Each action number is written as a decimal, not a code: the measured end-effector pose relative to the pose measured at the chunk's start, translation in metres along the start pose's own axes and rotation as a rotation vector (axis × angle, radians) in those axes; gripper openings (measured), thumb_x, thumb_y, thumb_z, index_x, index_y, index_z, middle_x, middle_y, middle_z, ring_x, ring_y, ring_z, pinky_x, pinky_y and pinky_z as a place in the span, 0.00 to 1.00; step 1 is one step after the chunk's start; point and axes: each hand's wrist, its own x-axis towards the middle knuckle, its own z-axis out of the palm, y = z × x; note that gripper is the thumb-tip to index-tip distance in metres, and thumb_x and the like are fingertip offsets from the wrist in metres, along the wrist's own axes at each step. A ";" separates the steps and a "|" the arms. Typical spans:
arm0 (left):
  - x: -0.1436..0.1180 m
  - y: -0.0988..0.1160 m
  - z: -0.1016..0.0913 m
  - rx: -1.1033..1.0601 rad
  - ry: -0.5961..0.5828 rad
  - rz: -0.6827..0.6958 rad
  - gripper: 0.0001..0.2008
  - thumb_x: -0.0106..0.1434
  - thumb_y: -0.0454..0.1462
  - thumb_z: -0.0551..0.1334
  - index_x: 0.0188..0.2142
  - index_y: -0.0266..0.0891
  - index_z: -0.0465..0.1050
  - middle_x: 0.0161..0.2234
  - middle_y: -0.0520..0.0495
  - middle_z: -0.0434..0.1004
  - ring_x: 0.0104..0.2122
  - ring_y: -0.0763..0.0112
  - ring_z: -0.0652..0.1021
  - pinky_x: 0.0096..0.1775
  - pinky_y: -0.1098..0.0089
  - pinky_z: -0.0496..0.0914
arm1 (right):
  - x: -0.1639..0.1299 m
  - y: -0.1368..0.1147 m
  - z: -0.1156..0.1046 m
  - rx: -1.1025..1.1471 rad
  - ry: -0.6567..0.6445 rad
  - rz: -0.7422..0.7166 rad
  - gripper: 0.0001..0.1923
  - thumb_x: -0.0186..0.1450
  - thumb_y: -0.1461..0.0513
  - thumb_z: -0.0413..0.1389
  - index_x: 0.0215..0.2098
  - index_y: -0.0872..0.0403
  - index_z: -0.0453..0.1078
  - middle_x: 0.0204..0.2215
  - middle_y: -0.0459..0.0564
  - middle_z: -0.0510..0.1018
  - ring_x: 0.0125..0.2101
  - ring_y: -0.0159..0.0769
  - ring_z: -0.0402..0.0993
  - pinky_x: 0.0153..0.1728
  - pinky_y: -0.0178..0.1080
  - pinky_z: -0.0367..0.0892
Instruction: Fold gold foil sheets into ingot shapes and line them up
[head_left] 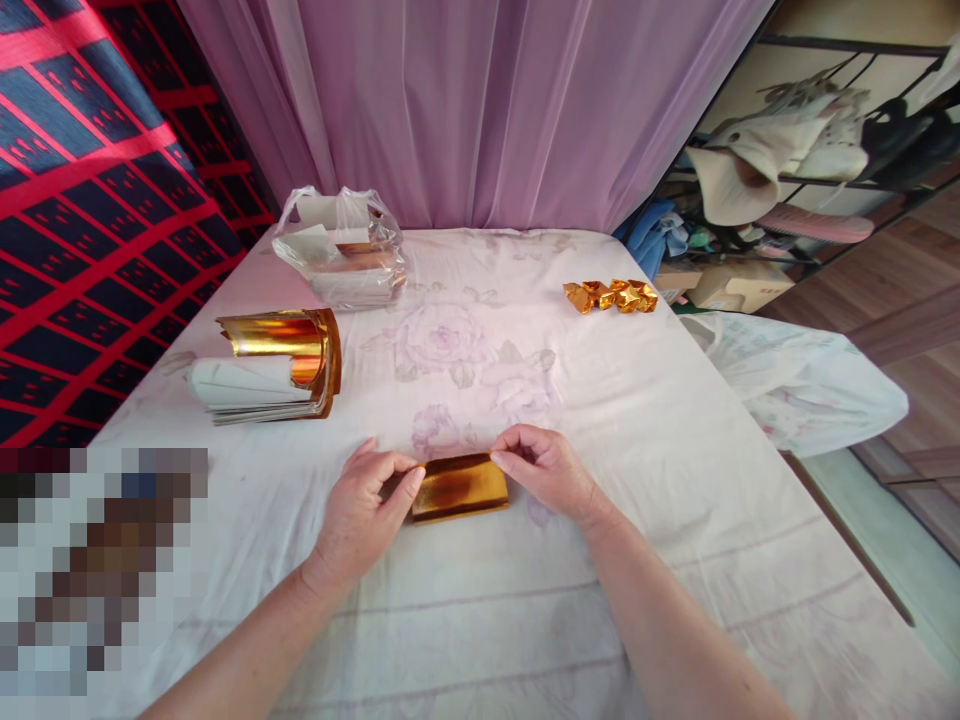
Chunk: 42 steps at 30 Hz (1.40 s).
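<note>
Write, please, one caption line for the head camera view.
Left hand and right hand pinch a folded gold paper on a flowered cloth, near a gold paper stack.

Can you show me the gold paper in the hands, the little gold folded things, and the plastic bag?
gold paper (459, 487), head view, middle of sheet.
little gold folded things (611, 296), head view, middle of row.
plastic bag (341, 250), head view, front.

A chunk at the lower left is pixelated out, so whatever's there can't be made out, and both forearms run off the bottom edge. The left hand (365, 508) covers the left end of the gold foil sheet (459, 487), and the right hand (545, 468) hides its upper right corner. What's inside the plastic bag (341, 250) is blurry through the film, and the little gold folded pieces (611, 296) are too small to count.
</note>
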 end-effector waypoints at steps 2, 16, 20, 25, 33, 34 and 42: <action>0.001 0.000 -0.001 0.008 -0.015 0.002 0.11 0.64 0.45 0.58 0.29 0.45 0.73 0.26 0.56 0.79 0.29 0.69 0.76 0.62 0.52 0.62 | 0.000 0.000 0.001 -0.002 0.011 0.010 0.08 0.58 0.57 0.56 0.26 0.53 0.71 0.21 0.43 0.73 0.21 0.28 0.63 0.23 0.31 0.60; 0.001 -0.001 0.000 0.010 -0.004 0.018 0.11 0.64 0.44 0.59 0.28 0.45 0.73 0.26 0.56 0.79 0.29 0.70 0.76 0.61 0.52 0.63 | 0.000 -0.001 -0.001 -0.004 -0.008 0.007 0.08 0.59 0.57 0.56 0.26 0.53 0.70 0.20 0.42 0.71 0.21 0.28 0.62 0.23 0.32 0.59; 0.001 0.000 -0.001 0.004 -0.003 0.014 0.11 0.64 0.44 0.59 0.29 0.45 0.73 0.25 0.56 0.78 0.29 0.69 0.76 0.61 0.51 0.63 | 0.001 -0.001 -0.001 -0.008 -0.013 0.016 0.09 0.59 0.57 0.56 0.26 0.53 0.70 0.20 0.42 0.71 0.21 0.28 0.62 0.23 0.32 0.60; 0.001 0.000 -0.001 0.008 -0.012 -0.004 0.11 0.64 0.45 0.59 0.28 0.45 0.73 0.26 0.56 0.79 0.28 0.70 0.76 0.62 0.52 0.61 | 0.001 0.000 -0.001 -0.011 -0.002 0.010 0.08 0.58 0.57 0.56 0.26 0.53 0.71 0.21 0.43 0.73 0.21 0.28 0.64 0.24 0.32 0.60; 0.002 0.002 -0.002 0.010 -0.043 -0.006 0.12 0.64 0.45 0.57 0.28 0.45 0.72 0.25 0.55 0.78 0.28 0.69 0.75 0.63 0.52 0.60 | 0.001 0.000 -0.001 -0.018 -0.001 0.007 0.07 0.58 0.57 0.56 0.26 0.53 0.70 0.21 0.43 0.74 0.22 0.28 0.64 0.24 0.32 0.61; 0.002 0.002 -0.002 0.011 -0.045 -0.005 0.12 0.64 0.45 0.57 0.28 0.45 0.72 0.25 0.55 0.78 0.28 0.69 0.76 0.63 0.52 0.60 | 0.001 0.000 -0.001 -0.015 -0.001 0.008 0.07 0.58 0.57 0.56 0.26 0.53 0.70 0.21 0.43 0.74 0.21 0.28 0.64 0.24 0.32 0.61; 0.004 0.004 -0.003 -0.033 0.001 -0.044 0.10 0.63 0.45 0.58 0.29 0.45 0.72 0.24 0.55 0.76 0.27 0.69 0.76 0.61 0.51 0.62 | 0.001 0.000 -0.003 0.025 -0.001 0.034 0.08 0.57 0.57 0.56 0.26 0.53 0.71 0.20 0.43 0.71 0.21 0.28 0.62 0.23 0.31 0.59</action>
